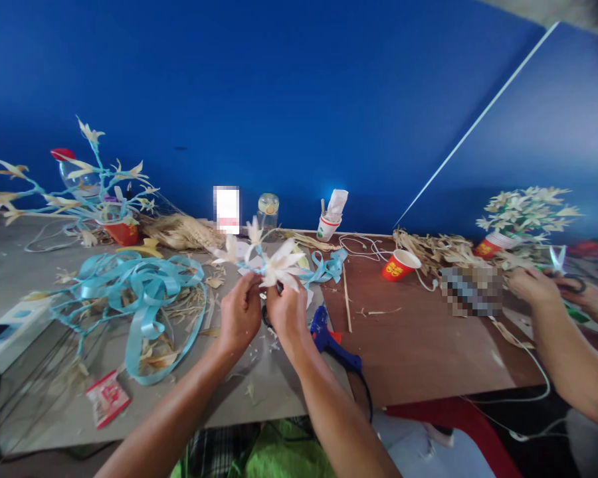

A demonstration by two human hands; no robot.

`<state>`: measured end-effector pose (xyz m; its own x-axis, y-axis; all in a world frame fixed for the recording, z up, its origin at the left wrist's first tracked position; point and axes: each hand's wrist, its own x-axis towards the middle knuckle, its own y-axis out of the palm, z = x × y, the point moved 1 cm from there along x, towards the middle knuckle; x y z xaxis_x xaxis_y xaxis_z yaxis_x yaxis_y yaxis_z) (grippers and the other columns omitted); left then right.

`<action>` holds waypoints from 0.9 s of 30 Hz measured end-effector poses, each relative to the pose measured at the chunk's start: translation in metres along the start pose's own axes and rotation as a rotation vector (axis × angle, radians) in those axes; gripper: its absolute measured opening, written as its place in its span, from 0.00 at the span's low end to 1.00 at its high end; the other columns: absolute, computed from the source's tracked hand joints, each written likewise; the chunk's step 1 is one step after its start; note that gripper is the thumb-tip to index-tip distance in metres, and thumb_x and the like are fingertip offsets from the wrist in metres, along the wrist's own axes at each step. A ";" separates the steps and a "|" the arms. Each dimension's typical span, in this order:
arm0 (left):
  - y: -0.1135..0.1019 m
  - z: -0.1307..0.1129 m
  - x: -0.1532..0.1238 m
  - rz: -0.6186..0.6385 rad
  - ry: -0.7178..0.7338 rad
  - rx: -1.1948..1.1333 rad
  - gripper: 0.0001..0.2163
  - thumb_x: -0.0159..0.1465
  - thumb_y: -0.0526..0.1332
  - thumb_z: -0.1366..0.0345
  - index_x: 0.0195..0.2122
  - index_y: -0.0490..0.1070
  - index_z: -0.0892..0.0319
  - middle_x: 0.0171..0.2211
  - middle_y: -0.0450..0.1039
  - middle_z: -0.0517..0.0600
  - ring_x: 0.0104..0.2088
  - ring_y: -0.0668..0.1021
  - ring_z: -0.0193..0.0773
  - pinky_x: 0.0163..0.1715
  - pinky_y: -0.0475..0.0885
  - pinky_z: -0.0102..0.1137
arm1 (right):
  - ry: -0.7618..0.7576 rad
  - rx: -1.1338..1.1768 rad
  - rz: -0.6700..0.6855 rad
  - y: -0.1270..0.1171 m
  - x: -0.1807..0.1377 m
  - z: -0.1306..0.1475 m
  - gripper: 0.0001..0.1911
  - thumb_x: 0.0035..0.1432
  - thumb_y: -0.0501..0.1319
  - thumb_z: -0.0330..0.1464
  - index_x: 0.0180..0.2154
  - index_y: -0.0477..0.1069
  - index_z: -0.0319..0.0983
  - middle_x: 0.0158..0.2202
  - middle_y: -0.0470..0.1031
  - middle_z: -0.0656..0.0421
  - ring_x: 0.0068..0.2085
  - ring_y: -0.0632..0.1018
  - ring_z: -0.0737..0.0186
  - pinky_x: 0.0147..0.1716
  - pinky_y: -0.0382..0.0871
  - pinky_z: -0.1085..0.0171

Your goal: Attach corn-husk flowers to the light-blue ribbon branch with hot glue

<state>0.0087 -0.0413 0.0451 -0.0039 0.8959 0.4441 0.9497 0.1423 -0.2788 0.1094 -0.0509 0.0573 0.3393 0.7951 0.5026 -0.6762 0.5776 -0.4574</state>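
In the middle of the head view, my left hand [240, 309] and my right hand [286, 312] are close together, both closed with fingers pinched. Between them they hold a spray of cream-white husk flowers [282, 264] whose stem shows light blue wrapping. The exact grip behind the petals is hidden. Light blue ribbon [329, 265] lies just right of the flowers. Below it, beside my right wrist, rests a blue glue gun [321, 328] with a dark cord. A big loose tangle of blue ribbon [147, 285] spreads on the table left of my left hand.
At the left stands a red cup [122, 232] of flower branches; a red snack packet [108, 398] and a white power strip [17, 332] lie nearer. A red paper cup [400, 265] stands right of centre. At far right a co-worker's hands [538, 289] work near scissors [558, 259].
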 end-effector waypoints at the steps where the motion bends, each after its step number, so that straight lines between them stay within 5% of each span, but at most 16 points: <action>1: 0.000 0.001 0.000 0.010 0.000 -0.067 0.10 0.60 0.54 0.68 0.41 0.71 0.59 0.40 0.77 0.54 0.38 0.78 0.40 0.41 0.71 0.34 | -0.004 0.013 -0.006 0.000 0.001 -0.002 0.10 0.55 0.54 0.29 0.31 0.74 0.37 0.32 0.78 0.52 0.35 0.77 0.57 0.38 0.67 0.63; 8: -0.005 -0.001 0.001 0.131 -0.091 -0.363 0.13 0.58 0.58 0.68 0.45 0.71 0.60 0.46 0.75 0.56 0.49 0.75 0.43 0.52 0.66 0.38 | 0.110 0.207 0.009 -0.004 0.007 -0.009 0.10 0.55 0.56 0.36 0.28 0.72 0.38 0.27 0.77 0.54 0.29 0.75 0.60 0.32 0.68 0.64; 15: -0.003 -0.002 0.003 0.280 -0.187 -0.620 0.15 0.56 0.61 0.67 0.46 0.70 0.60 0.47 0.74 0.57 0.47 0.76 0.43 0.51 0.67 0.40 | 0.175 0.247 0.007 -0.012 0.011 -0.007 0.11 0.55 0.56 0.36 0.27 0.71 0.36 0.27 0.76 0.54 0.28 0.75 0.60 0.32 0.67 0.64; 22: -0.002 -0.001 0.011 0.152 -0.499 -0.917 0.12 0.53 0.65 0.64 0.39 0.71 0.60 0.36 0.75 0.50 0.34 0.78 0.35 0.46 0.70 0.38 | 0.154 0.348 0.098 -0.006 0.008 -0.008 0.11 0.55 0.53 0.35 0.29 0.71 0.36 0.27 0.76 0.57 0.30 0.75 0.62 0.31 0.67 0.66; 27: 0.001 -0.001 0.014 0.169 -0.539 -0.923 0.08 0.49 0.68 0.66 0.29 0.72 0.62 0.28 0.73 0.46 0.29 0.75 0.30 0.37 0.72 0.30 | 0.071 0.305 0.159 -0.001 0.007 -0.006 0.10 0.55 0.53 0.33 0.27 0.69 0.37 0.26 0.74 0.58 0.29 0.73 0.63 0.31 0.66 0.67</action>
<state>0.0099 -0.0289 0.0520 0.2258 0.9735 -0.0353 0.8194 -0.1702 0.5474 0.1162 -0.0447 0.0565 0.2509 0.8879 0.3855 -0.8849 0.3718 -0.2806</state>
